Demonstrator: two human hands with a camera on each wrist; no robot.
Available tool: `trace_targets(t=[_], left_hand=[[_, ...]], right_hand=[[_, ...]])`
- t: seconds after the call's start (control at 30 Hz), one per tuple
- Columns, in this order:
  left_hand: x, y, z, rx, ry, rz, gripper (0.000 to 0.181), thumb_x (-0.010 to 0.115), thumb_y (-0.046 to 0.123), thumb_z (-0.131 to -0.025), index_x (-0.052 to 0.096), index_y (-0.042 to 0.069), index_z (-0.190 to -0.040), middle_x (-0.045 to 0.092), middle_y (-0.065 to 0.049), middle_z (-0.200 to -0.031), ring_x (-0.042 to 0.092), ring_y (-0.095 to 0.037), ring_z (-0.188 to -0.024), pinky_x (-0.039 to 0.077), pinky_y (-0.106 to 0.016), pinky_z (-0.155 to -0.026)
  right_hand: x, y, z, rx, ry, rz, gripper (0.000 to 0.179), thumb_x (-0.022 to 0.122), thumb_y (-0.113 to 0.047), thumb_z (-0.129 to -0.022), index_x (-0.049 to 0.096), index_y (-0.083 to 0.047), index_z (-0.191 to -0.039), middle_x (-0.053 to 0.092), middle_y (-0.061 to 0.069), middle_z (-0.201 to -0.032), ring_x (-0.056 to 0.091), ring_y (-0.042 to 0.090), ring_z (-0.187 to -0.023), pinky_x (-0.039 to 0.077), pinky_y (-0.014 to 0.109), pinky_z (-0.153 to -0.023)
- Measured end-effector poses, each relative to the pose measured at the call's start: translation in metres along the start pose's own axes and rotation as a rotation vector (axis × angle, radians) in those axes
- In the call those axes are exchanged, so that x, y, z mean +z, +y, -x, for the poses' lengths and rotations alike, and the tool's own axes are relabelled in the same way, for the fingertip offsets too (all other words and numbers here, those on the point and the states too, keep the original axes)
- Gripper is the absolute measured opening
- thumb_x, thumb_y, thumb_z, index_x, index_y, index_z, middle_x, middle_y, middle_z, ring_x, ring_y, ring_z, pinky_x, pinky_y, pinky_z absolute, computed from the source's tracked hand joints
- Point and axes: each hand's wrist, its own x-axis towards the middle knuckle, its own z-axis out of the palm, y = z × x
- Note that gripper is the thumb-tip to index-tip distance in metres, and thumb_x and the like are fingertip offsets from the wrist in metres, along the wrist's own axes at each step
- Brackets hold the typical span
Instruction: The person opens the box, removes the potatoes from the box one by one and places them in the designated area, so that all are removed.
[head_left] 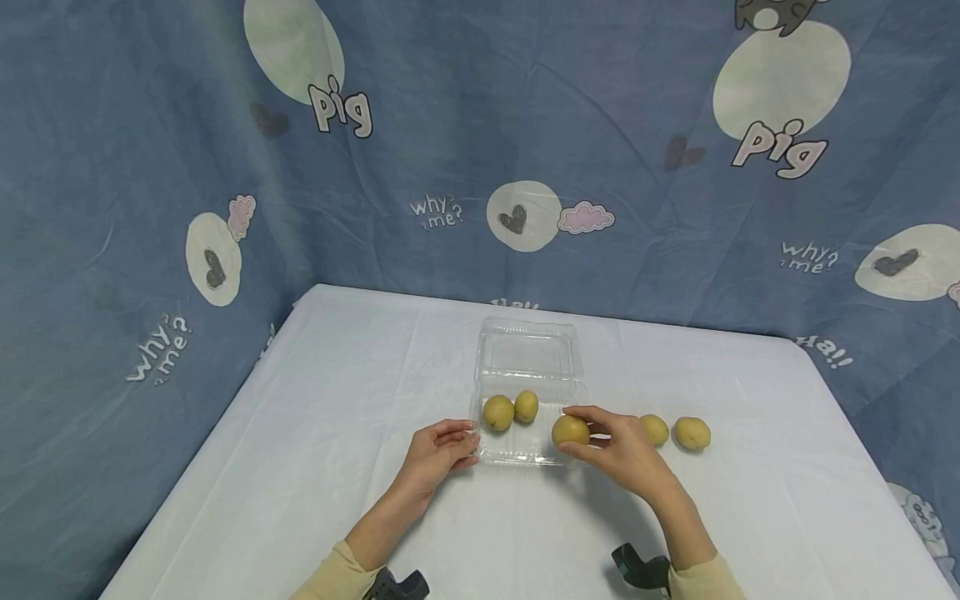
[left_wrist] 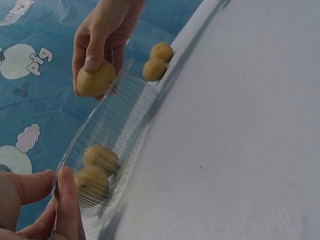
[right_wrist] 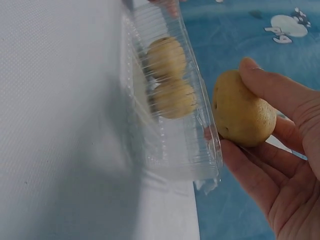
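Observation:
A clear plastic clamshell box (head_left: 531,454) lies on the table with its lid (head_left: 528,350) folded back, away from me. Two potatoes sit side by side in its left half, a larger potato (head_left: 498,413) and a smaller potato (head_left: 527,407). My left hand (head_left: 441,451) pinches the box's left rim between thumb and fingers (left_wrist: 67,200). Over the right end of the box, my right hand (head_left: 618,446) grips another potato (right_wrist: 242,110) between thumb and fingers, at rim height in the right wrist view.
Right of the box, two more potatoes lie on the white tablecloth, one potato (head_left: 654,430) partly behind my right hand and one potato (head_left: 692,433) farther right. A blue printed curtain (head_left: 450,150) hangs behind the table and along its sides.

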Motion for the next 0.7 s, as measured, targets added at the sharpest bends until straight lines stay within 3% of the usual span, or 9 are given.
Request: trace_targets(t=[0.7], left_hand=[[-0.0006, -0.0007, 0.0004, 0.003, 0.001, 0.008, 0.033, 0.070, 0.000, -0.089, 0.058, -0.012, -0.117, 0.060, -0.008, -0.090, 0.061, -0.013, -0.079, 0.060, -0.026, -0.073]], right_hand=[[-0.0090, 0.0048, 0.0092, 0.023, 0.021, -0.079, 0.050, 0.082, -0.021, -0.081, 0.064, -0.001, -0.124, 0.067, 0.014, -0.114, 0.068, 0.028, -0.098, 0.058, 0.024, -0.080]])
